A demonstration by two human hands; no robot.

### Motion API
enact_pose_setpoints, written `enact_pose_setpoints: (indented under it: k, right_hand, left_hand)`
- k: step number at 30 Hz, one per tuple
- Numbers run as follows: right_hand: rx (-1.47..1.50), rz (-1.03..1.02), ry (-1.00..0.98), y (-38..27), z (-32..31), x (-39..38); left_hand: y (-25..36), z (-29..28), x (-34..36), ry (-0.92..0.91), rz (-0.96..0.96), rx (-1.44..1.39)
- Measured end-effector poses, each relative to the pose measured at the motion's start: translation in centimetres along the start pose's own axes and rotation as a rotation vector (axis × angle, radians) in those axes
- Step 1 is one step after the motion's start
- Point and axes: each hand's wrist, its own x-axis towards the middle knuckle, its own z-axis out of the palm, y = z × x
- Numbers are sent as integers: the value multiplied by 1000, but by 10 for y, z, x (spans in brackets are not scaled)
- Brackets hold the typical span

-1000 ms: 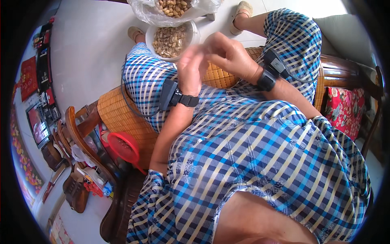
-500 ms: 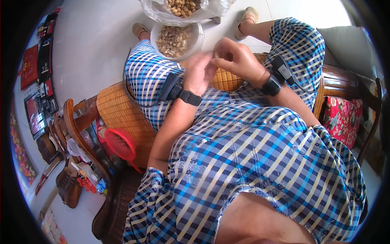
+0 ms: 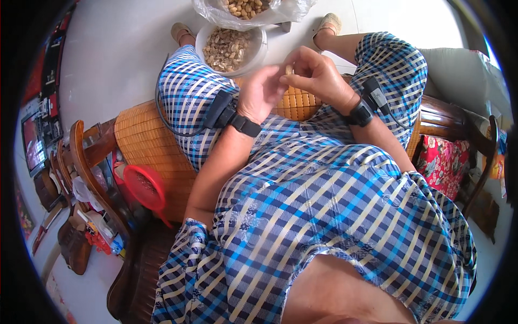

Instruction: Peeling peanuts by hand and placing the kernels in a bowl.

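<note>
My right hand [image 3: 319, 78] pinches a small tan peanut [image 3: 290, 70] between thumb and forefinger, above my lap. Close against it is my left hand [image 3: 260, 93], its fingers curled toward the peanut. The left fingertips are partly hidden, so I cannot make out what lies in them. Just beyond the left hand, a translucent white tub [image 3: 263, 49] holds broken peanut shells [image 3: 226, 49]. Behind the tub, a clear plastic bag [image 3: 208, 12] lies open around unshelled peanuts [image 3: 247, 7].
A red plastic basket [image 3: 128, 175] with small dark bits in it sits at my left on the woven bamboo seat mat [image 3: 143, 129]. Wooden armrests flank the bench. A red floral cushion [image 3: 445, 164] is at my right. Black cabled devices are strapped at both wrists.
The peanut shows more plainly in my right fingers. My left hand has shifted slightly and is less smeared. The whole view has moved a little, so surroundings sit farther left.
</note>
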Motion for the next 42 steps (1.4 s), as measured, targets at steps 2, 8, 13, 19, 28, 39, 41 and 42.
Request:
enact_pose_setpoints:
  k: [2, 8, 13, 19, 28, 39, 41, 42]
  right_hand:
    - [5, -6, 7, 4, 2, -1]
    - [21, 45, -14, 1, 4, -2]
    - [122, 10, 13, 15, 14, 2]
    - [-44, -109, 46, -12, 24, 55]
    - [-360, -29, -135, 16, -41, 81]
    - [-592, 287, -324, 211, -80, 96]
    - [-454, 371, -276, 217, -57, 111]
    - [-532, 383, -279, 236, -61, 123]
  left_hand:
    - [-3, -2, 0, -19, 34, 83]
    - [-2, -17, -2, -94, 30, 57]
    - [-3, -11, -7, -15, 43, -43]
    - [-7, -23, -7, -14, 10, 101]
    - [-8, -3, -1, 126, 33, 69]
    - [5, 39, 9, 22, -19, 53]
    - [11, 31, 26, 95, -70, 97]
    - [16, 35, 44, 108, -96, 111]
